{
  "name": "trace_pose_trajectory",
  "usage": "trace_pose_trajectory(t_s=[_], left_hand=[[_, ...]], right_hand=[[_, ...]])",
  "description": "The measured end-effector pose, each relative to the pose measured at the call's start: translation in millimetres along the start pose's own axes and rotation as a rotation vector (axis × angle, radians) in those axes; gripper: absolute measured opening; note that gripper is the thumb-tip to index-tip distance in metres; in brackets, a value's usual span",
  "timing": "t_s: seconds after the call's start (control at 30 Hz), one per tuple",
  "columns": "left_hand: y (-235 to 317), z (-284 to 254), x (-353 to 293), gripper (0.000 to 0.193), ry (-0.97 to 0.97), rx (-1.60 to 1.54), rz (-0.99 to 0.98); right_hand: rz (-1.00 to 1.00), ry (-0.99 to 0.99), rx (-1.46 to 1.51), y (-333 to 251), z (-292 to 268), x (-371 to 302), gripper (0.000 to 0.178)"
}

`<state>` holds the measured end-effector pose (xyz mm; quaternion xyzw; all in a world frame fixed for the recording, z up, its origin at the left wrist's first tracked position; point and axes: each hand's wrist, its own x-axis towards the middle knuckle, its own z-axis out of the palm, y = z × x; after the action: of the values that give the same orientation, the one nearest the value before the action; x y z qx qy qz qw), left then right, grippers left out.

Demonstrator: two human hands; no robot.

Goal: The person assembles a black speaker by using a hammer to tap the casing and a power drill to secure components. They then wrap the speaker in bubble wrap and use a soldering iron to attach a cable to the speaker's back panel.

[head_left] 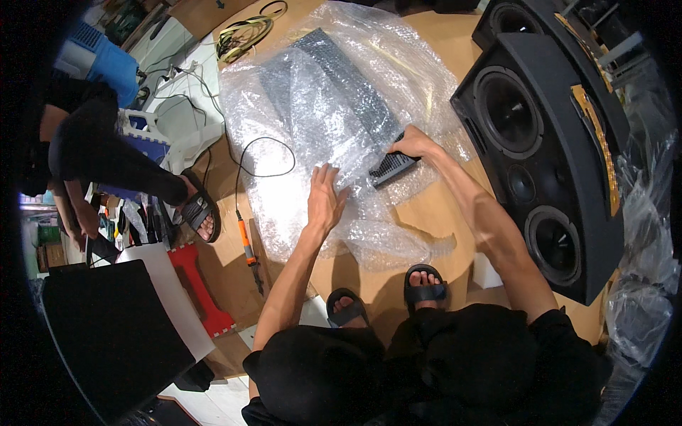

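A flat, dark grey perforated panel [394, 170] lies on the floor, mostly covered by clear bubble wrap [312, 106]. Its near right corner sticks out of the wrap. My right hand [418, 144] is closed on that corner, with the fingertips partly hidden. My left hand [327, 202] rests on the wrap to the left of the exposed corner, its fingers stretched out and the thumb apart. Loose wrap spreads on both sides of the panel and down toward my feet.
Two large black loudspeakers [522, 184] stand at the right. An orange-handled soldering iron [247, 245] with its cord lies left of the wrap. Another person's sandalled foot [197, 213] is at the left, near a black box [114, 334]. Coiled cable [245, 35] lies at the back.
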<state>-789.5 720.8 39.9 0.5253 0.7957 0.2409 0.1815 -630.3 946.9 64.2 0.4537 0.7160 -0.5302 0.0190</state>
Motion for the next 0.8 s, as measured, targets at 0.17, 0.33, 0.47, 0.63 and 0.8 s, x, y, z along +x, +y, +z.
trace_pose_trajectory(t_s=[0.17,0.33,0.47,0.63,0.8], left_hand=[[-0.7,8.4,4.8,0.051,0.019,-0.063,0.068],[0.8,3.5,2.6,0.052,-0.003,-0.063,0.053],[-1.8,-4.1,-1.2,0.054,0.011,-0.097,0.060],[2.1,-12.3,-7.5,0.069,0.098,-0.147,0.039],[22.5,-32.8,-13.9,0.106,0.036,0.148,-0.002]], right_hand=[[0.127,-0.092,0.168,11.0,-15.2,13.2,0.053],[0.120,-0.169,0.315,17.0,-14.3,11.9,0.040],[0.120,-0.290,0.543,26.4,-13.5,15.0,0.030],[0.196,-0.267,0.632,35.2,-2.0,14.9,0.023],[0.020,-0.255,0.764,29.4,2.6,2.7,0.021]])
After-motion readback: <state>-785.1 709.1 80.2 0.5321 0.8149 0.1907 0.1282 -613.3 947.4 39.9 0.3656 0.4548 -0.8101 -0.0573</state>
